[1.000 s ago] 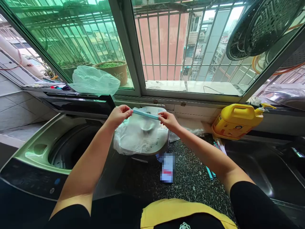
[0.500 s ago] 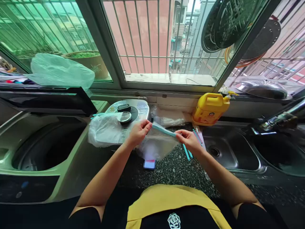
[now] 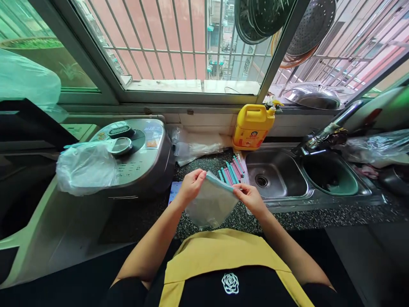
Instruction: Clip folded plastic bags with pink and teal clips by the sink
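Between my two hands a clear plastic bag (image 3: 213, 204) hangs above the counter, with a light blue bag clip (image 3: 220, 183) along its top edge. My left hand (image 3: 192, 185) is closed in a pinch at the clip's left end. At the lower right end, the fingers of my right hand (image 3: 251, 197) pinch the clip. Just behind them, several pink and teal sticks (image 3: 232, 169) of similar shape lie on the dark speckled counter. Another plastic bag (image 3: 87, 168), with a light blue strip at its top, rests on the rice cooker (image 3: 140, 164) to the left.
A yellow jug (image 3: 254, 128) stands by the wall, left of the steel sink (image 3: 271, 170) and its faucet (image 3: 322, 132). Clear plastic bags (image 3: 201, 147) lie behind the counter. At far left is an open washing machine (image 3: 38, 230). A blue-and-white packet (image 3: 174, 191) sits beside my left hand.
The view has swung right, bringing the sink and the sticks into sight. My hands have carried the clipped bag from over the rice cooker to the counter, both keeping hold of it.
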Demonstrator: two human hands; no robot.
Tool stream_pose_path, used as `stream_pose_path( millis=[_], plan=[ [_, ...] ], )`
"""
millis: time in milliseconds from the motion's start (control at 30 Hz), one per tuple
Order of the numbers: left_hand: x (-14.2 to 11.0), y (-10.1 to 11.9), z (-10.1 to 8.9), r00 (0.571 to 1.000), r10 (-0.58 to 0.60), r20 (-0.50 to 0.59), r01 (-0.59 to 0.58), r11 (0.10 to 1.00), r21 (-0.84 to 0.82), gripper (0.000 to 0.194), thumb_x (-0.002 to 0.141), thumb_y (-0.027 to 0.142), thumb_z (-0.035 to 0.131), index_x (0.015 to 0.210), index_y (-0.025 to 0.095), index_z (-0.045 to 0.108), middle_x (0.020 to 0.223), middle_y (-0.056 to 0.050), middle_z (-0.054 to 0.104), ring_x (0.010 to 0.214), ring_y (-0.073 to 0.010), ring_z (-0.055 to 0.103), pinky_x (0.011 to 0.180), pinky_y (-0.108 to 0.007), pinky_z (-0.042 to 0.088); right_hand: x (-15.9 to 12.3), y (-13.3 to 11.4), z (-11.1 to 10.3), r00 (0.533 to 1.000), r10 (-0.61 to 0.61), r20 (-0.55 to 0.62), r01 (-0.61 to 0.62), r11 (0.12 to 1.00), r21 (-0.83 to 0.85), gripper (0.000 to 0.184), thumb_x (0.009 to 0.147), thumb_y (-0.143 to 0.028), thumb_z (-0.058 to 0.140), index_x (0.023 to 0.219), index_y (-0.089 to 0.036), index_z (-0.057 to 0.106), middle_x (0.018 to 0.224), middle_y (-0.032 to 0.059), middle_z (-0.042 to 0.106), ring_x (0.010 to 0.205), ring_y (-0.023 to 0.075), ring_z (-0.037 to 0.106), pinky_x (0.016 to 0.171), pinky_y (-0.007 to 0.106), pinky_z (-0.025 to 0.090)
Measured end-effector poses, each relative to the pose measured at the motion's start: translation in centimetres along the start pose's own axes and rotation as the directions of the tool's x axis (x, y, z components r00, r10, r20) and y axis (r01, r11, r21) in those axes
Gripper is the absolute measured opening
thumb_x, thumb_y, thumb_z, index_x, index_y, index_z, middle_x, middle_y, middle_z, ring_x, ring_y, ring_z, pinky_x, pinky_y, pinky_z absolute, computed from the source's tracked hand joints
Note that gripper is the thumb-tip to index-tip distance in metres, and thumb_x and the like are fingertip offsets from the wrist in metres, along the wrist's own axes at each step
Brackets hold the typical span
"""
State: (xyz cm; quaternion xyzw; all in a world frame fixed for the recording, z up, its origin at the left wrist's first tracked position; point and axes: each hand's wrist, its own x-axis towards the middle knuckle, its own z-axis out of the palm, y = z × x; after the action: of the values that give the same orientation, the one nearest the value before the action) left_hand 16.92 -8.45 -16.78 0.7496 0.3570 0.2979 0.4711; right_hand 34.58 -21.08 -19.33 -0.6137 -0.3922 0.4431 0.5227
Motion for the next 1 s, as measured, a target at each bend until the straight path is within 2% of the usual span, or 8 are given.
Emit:
stream_pose_path(
  millis=[400, 500, 567, 667, 733, 767, 867, 1000],
  plan=[
    [-0.3, -2.5, 3.6, 0.977, -0.211, -0.036, 0.181, 0.903, -0.389, 0.041, 0.07, 0.056, 0.051, 0.056, 0.017, 0.045, 0.051, 0.005, 0.032, 0.049, -0.0083, 0.026, 0.047, -0.022, 0.022, -0.9, 2.3, -1.2, 0.999, 0.047, -0.015, -0.046, 0.995, 0.088, 0.038, 0.063, -0.051, 0.066, 0.073, -0.014, 0.066, 0.053, -0.0024, 0.048, 0.047, 0.0071, 0.034, 0.045, 0.021, 0.025],
    [-0.2, -3.2, 3.9, 0.972, -0.228, -0.053, 0.183, 0.881, -0.435, 0.042, 0.069, 0.057, 0.053, 0.056, 0.017, 0.044, 0.052, 0.004, 0.032, 0.049, -0.0083, 0.028, 0.047, -0.022, 0.023, -0.8, 2.8, -1.1, 1.0, 0.004, -0.002, -0.004, 1.0, -0.017, 0.036, 0.07, -0.05, 0.059, 0.076, -0.014, 0.064, 0.056, -0.0009, 0.051, 0.046, 0.008, 0.036, 0.044, 0.022, 0.028],
    [-0.1, -3.6, 4.0, 0.967, -0.242, -0.077, 0.186, 0.881, -0.436, 0.043, 0.069, 0.057, 0.052, 0.055, 0.018, 0.042, 0.052, 0.004, 0.032, 0.05, -0.0084, 0.028, 0.048, -0.022, 0.024, -0.8, 2.9, -1.0, 0.989, -0.125, -0.074, 0.109, 0.976, -0.188, 0.033, 0.075, -0.045, 0.057, 0.087, -0.015, 0.063, 0.065, 0.0017, 0.057, 0.049, 0.0099, 0.041, 0.046, 0.024, 0.034],
    [0.0, -4.1, 4.1, 0.959, -0.249, -0.134, 0.183, 0.908, -0.377, 0.043, 0.072, 0.057, 0.049, 0.055, 0.018, 0.043, 0.053, 0.004, 0.033, 0.05, -0.0088, 0.03, 0.048, -0.022, 0.025, -1.0, 2.8, -0.5, 0.847, -0.51, -0.153, 0.355, 0.754, -0.553, 0.024, 0.077, -0.035, 0.058, 0.096, -0.02, 0.059, 0.09, 0.0068, 0.061, 0.071, 0.0164, 0.054, 0.065, 0.031, 0.045],
    [0.1, -4.4, 4.2, 0.957, -0.237, -0.164, 0.176, 0.931, -0.319, 0.044, 0.073, 0.057, 0.047, 0.055, 0.018, 0.042, 0.052, 0.004, 0.033, 0.051, -0.009, 0.03, 0.048, -0.022, 0.025, -1.1, 2.6, 0.0, 0.729, -0.682, -0.051, 0.456, 0.54, -0.707, 0.014, 0.079, -0.029, 0.057, 0.09, -0.022, 0.06, 0.097, 0.007, 0.06, 0.087, 0.0198, 0.054, 0.079, 0.036, 0.044],
    [0.1, -4.4, 4.3, 0.959, -0.229, -0.166, 0.174, 0.94, -0.294, 0.044, 0.073, 0.057, 0.046, 0.055, 0.018, 0.042, 0.052, 0.004, 0.033, 0.051, -0.009, 0.03, 0.048, -0.022, 0.025, -1.2, 2.5, 0.2, 0.703, -0.711, 0.006, 0.478, 0.467, -0.744, 0.011, 0.081, -0.028, 0.055, 0.088, -0.023, 0.061, 0.098, 0.007, 0.06, 0.092, 0.0207, 0.053, 0.083, 0.037, 0.043],
    [0.0, -4.3, 4.4, 0.967, -0.214, -0.139, 0.173, 0.95, -0.26, 0.044, 0.074, 0.058, 0.044, 0.056, 0.018, 0.042, 0.052, 0.004, 0.033, 0.051, -0.009, 0.03, 0.048, -0.022, 0.026, -0.8, 2.5, 0.9, 0.73, -0.679, 0.077, 0.475, 0.423, -0.772, 0.014, 0.082, -0.027, 0.052, 0.092, -0.021, 0.06, 0.097, 0.0084, 0.06, 0.094, 0.0219, 0.052, 0.085, 0.038, 0.042],
    [-0.1, -3.9, 4.9, 0.964, -0.245, -0.108, 0.2, 0.928, -0.315, 0.046, 0.074, 0.062, 0.04, 0.058, 0.019, 0.038, 0.052, 0.005, 0.032, 0.048, -0.0089, 0.029, 0.046, -0.022, 0.027, 0.0, 3.1, 1.6, 0.797, -0.602, 0.043, 0.473, 0.58, -0.663, 0.016, 0.085, -0.026, 0.045, 0.093, -0.02, 0.059, 0.089, 0.0081, 0.06, 0.088, 0.0207, 0.054, 0.079, 0.036, 0.045]
  ],
)
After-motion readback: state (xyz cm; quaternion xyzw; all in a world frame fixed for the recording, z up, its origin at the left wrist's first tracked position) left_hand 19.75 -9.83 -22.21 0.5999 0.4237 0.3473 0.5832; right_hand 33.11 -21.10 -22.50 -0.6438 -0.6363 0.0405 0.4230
